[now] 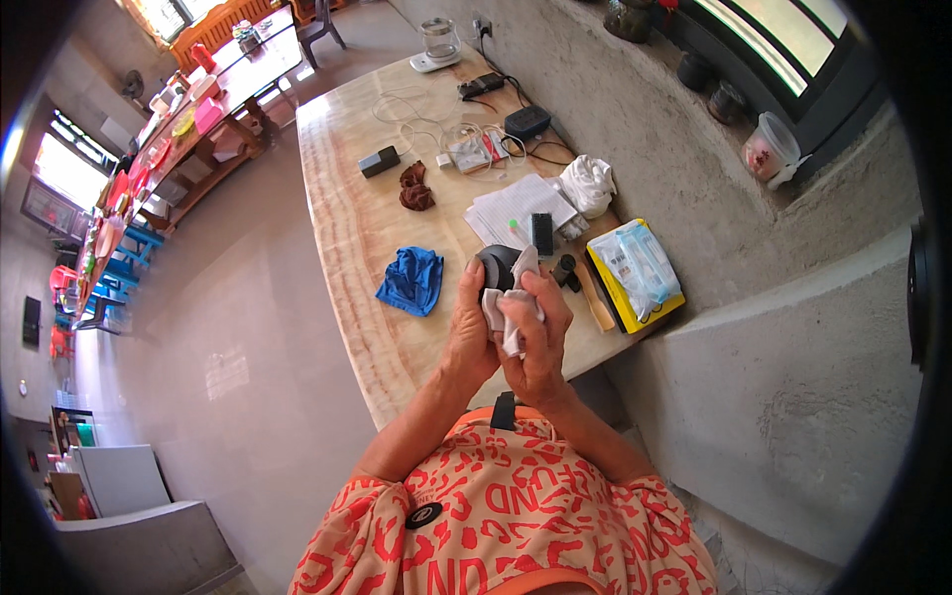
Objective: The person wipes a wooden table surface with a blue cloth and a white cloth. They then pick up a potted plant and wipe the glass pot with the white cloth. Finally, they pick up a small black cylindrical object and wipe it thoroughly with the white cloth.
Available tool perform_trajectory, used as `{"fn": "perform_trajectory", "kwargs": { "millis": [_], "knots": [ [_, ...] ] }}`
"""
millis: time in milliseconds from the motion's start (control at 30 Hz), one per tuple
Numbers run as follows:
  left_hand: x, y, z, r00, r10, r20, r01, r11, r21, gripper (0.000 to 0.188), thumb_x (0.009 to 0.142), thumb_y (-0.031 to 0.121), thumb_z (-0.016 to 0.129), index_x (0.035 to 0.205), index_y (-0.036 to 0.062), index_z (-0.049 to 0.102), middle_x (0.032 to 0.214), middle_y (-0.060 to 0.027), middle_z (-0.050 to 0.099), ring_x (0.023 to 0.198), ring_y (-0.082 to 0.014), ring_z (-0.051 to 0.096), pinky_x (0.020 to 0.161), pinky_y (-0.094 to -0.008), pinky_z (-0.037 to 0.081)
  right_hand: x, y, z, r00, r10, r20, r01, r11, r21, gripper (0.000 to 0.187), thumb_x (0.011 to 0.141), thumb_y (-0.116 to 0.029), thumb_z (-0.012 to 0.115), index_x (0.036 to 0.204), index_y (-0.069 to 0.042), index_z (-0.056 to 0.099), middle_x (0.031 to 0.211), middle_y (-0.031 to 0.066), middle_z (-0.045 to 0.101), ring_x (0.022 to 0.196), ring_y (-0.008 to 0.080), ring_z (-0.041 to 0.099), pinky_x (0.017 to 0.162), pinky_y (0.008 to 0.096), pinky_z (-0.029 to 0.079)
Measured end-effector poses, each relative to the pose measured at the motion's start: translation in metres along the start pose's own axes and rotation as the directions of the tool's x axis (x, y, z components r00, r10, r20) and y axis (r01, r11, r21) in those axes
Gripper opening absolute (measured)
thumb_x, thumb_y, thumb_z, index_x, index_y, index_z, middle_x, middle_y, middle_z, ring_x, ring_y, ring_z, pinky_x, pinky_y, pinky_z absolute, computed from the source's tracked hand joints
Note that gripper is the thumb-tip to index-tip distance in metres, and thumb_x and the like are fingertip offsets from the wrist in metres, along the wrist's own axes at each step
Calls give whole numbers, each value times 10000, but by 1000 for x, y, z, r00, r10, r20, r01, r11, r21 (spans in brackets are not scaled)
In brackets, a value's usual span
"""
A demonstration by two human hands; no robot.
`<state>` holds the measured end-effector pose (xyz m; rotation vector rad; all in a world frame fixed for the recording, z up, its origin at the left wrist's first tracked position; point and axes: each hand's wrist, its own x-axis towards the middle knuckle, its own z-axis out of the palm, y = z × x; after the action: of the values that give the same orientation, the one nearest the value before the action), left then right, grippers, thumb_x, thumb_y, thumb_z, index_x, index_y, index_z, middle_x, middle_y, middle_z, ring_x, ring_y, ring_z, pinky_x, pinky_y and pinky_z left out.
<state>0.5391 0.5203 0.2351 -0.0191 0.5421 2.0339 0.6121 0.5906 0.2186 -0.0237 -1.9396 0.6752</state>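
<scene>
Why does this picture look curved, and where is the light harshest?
Head view: the fisheye lens bends the edges of the table and leaves dark corners; head view: the far-left window is blown out white, the floor shows pale reflections, and the cloth looks fairly sharp.

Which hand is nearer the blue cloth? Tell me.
Left. The left hand is just right of the blue cloth; the right hand is farther right, beyond the left one.
</scene>
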Motion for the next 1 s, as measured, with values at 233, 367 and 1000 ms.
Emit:
{"fn": "perform_trajectory", "kwargs": {
  "millis": [233, 367, 1000],
  "knots": [
    [1, -8, 11, 991, 117, -70, -113, 992, 58, 437, 898, 464, 504, 1162, 116, 520, 1108, -28, 591, 1019, -158, 544, 880, -336, 431, 26, 10, -5, 865, 480, 142, -485, 732, 479, 346, 947, -153, 445, 1247, 11, 392, 1208, 133, 454, 1093, 212, 449, 958, 325, 347],
    [5, -8, -9, 983, 180, -20, -173, 965, 196, 496, 896, 466, 506, 1248, 122, 448, 1148, -35, 553, 1012, -193, 537, 796, -345, 463, 38, 1, -8, 646, 709, 281, -699, 403, 590, 324, 985, -210, 411, 1247, -19, 403, 1114, 67, 504, 991, 115, 485, 870, 239, 407],
    [11, 8, -6, 951, 308, 0, -303, 937, 174, 628, 848, 601, 491, 1221, 95, 494, 1140, -63, 588, 1038, -207, 561, 905, -363, 452, 28, -1, -5, 993, 115, -13, -112, 985, 134, 337, 810, -108, 630, 1114, -31, 507, 1102, 178, 461, 975, 313, 495, 876, 380, 405]
  ]
}}
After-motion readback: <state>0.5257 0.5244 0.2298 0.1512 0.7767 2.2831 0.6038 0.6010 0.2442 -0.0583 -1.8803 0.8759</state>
